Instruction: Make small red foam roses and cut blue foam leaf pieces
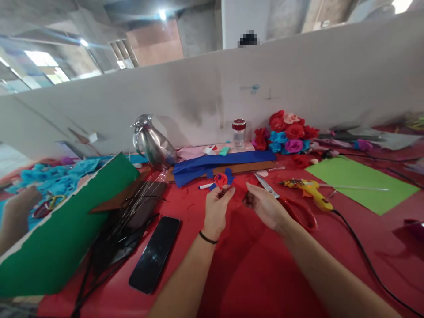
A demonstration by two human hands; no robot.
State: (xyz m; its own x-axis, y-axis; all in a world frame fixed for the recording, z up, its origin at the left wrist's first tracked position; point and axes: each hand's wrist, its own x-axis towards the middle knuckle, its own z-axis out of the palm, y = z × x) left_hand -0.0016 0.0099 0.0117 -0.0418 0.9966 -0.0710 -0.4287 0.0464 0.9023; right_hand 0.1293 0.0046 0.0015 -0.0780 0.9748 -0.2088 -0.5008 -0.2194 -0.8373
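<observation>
My left hand [217,206], with a dark band on its wrist, is closed in a pinch over the red table. Its thumb and forefinger hold a piece of red crepe paper [240,185], which blends with the tablecloth. At the paper's other side, my right hand [265,204] has its fingers curled in and seems to pinch it as well. Just beyond the left fingertips is a red paper flower [220,179] among blue paper scraps. Scissors [266,185] with red handles lie beside the right hand. A yellow glue gun [308,190] rests farther right.
Blue crepe paper [228,161], a steel jug [154,143], a red-lidded jar [239,132] and paper flowers [291,132] stand before the white partition [198,97]. A phone [155,254] and green board [76,229] lie left; another person's arm [18,212] shows beyond. Green paper [361,181] lies right.
</observation>
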